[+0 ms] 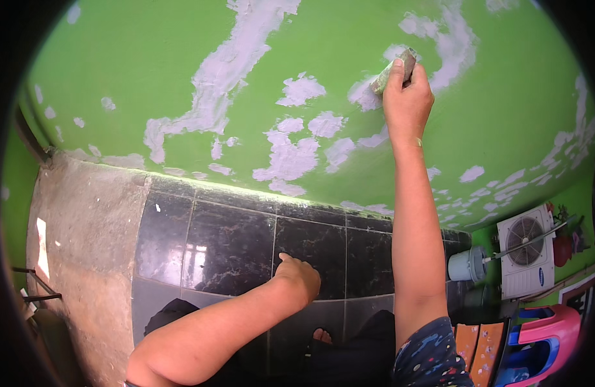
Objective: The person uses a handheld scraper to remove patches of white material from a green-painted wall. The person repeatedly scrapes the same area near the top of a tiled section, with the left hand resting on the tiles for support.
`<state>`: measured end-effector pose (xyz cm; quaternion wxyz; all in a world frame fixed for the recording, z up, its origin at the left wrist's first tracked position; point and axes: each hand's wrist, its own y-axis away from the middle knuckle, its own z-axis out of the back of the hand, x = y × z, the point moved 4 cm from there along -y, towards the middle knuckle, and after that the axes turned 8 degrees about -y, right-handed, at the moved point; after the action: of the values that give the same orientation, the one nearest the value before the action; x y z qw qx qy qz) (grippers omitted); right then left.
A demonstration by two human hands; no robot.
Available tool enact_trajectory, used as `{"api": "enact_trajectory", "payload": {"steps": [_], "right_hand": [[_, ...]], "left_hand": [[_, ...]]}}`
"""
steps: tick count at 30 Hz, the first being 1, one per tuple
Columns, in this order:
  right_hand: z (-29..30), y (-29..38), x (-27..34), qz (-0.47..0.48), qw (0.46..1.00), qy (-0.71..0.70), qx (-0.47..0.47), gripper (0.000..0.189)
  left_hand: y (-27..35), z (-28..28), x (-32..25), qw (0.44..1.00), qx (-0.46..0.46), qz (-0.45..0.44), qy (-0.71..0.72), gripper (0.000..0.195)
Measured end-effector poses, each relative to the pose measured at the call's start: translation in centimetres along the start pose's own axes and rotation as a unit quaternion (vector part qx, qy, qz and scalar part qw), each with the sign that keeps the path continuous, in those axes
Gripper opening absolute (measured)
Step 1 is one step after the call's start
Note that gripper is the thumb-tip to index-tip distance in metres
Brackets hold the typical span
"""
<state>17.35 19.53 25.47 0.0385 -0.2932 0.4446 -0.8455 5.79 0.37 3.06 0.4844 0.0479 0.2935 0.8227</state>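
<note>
A green painted wall (346, 29) fills the upper view, marked with pale lilac filler patches (290, 157). My right hand (408, 104) grips a block wrapped in sandpaper (395, 72), dusted with green and pale powder. The block lies against the wall, over the edge of a filler patch (364, 94). Lower down, my left hand (300, 278) hangs in front of the black floor tiles (229, 246), apart from the wall. Its fingers are curled and one digit sticks out; the palm is hidden.
Bare concrete (89, 203) adjoins the tiles on the left. Powder lines the foot of the wall. To the right are a grey bucket (464, 265), an air-conditioner outdoor unit (525, 246), a pole (530, 242) and a pink and blue plastic chair (551, 334). A metal frame (41, 285) stands at lower left.
</note>
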Motion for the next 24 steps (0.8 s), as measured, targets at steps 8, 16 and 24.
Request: {"api": "enact_trajectory", "payload": {"steps": [8, 16, 24], "right_hand": [[-6.1, 7.6, -5.0, 0.044, 0.996, -0.016, 0.082, 0.028], [1.2, -1.6, 2.5, 0.02, 0.999, 0.039, 0.018, 0.03], [-3.0, 0.6, -0.1, 0.096, 0.993, 0.041, 0.051, 0.023]], "left_hand": [[-0.2, 0.0, 0.0, 1.0, -0.012, 0.004, 0.01, 0.053], [0.1, -0.3, 0.1, 1.0, -0.007, 0.001, -0.007, 0.053], [-0.3, 0.1, -0.1, 1.0, -0.016, -0.002, 0.012, 0.052]]}}
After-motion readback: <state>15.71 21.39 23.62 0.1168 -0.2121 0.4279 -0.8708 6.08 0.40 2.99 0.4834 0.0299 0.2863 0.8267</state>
